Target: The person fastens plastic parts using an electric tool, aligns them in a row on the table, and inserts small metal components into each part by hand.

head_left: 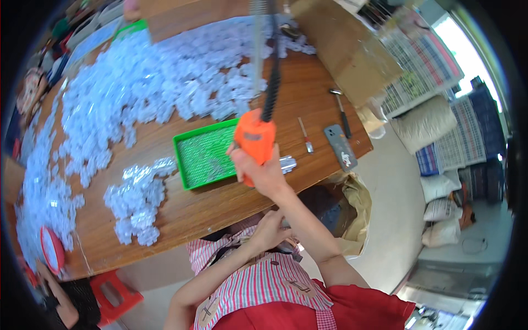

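Orange hand tool (256, 137), one, fitted with a black cable (271, 91) at its upper end: held in front of the right end of the green tray (179, 162), which it partly hides. My right hand (263, 173): fingers wrapped round the tool's lower body, forearm reaching up from below the tray. My left hand (269, 231): nearer my body than the tray, beyond the table edge, fingers bent inward; whether they pinch anything, I cannot tell. Green tray: shallow, rectangular, textured floor, set on a brown wooden table (291, 82). Clear plastic pieces, large heap (137, 82): spread behind the tray and away to its left. Clear plastic pieces, small heap (137, 203): left of the tray, toward me. Shiny clear piece (287, 164), one: just right of the tray, beside my right hand. Slim screwdriver (306, 135): right of the tray. Grey phone (340, 148), lying flat: farther right of the tray. Hammer (342, 113), dark-handled: just beyond the phone, also right of the tray. Brown cardboard (346, 49): behind the tray, to its right. Red stool (115, 297): below the table, to the tray's left.
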A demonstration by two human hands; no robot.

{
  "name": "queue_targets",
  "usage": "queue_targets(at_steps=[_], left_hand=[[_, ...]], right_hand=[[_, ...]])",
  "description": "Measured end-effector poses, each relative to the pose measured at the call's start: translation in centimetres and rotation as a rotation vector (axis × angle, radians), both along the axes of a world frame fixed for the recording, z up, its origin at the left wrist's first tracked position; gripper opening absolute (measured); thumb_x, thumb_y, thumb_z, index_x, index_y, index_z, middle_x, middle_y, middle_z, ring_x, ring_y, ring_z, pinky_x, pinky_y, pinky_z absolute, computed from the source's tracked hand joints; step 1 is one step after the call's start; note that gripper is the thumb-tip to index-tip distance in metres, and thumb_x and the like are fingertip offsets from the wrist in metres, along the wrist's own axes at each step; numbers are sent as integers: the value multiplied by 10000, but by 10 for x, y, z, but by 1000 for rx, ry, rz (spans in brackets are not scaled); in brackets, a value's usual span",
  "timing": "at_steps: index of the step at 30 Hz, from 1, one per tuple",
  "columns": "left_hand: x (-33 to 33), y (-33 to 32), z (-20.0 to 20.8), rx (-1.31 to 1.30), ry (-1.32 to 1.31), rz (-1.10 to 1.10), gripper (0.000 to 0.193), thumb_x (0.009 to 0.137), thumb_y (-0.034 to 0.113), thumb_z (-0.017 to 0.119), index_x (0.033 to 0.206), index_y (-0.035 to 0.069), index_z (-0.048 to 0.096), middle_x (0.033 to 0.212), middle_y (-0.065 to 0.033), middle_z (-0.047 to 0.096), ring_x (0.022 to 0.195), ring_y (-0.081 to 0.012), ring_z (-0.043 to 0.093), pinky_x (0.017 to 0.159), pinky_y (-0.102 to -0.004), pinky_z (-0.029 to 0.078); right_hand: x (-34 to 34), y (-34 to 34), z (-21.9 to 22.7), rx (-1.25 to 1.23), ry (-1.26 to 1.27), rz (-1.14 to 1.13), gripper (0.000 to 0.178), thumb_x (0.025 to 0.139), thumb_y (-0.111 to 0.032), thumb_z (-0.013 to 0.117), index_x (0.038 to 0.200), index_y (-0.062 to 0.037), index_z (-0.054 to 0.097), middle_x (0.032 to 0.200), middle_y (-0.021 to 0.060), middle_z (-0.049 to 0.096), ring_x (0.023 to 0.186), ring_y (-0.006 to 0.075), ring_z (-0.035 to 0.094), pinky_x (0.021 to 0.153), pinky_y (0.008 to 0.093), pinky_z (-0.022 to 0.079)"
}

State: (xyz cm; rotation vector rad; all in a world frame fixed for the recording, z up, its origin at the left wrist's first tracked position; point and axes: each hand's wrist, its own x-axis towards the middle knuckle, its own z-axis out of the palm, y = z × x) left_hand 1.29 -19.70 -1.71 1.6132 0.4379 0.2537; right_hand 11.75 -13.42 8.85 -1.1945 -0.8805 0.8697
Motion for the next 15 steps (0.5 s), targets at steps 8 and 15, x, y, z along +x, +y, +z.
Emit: queue_targets(at_steps=[8,15], left_hand=[[91,47,-14,1325,132,203,499,846,264,603,1286,64,481,1249,-114,514,1104,-334,463,929,-439,397],[89,53,2,1215,185,124,489,760,247,687,1164,44,499,1123,-115,521,1159,-314,417,954,-429,361]], right_hand=[[3,-1,11,184,-2,-147,366,781,-193,728,1088,-25,622,724,-8,571,634,51,468,581,233,427],[-3,17,19,362,56,-218,295,795,-185,721,1022,-36,606,692,-33,509,603,53,423,549,230,380]])
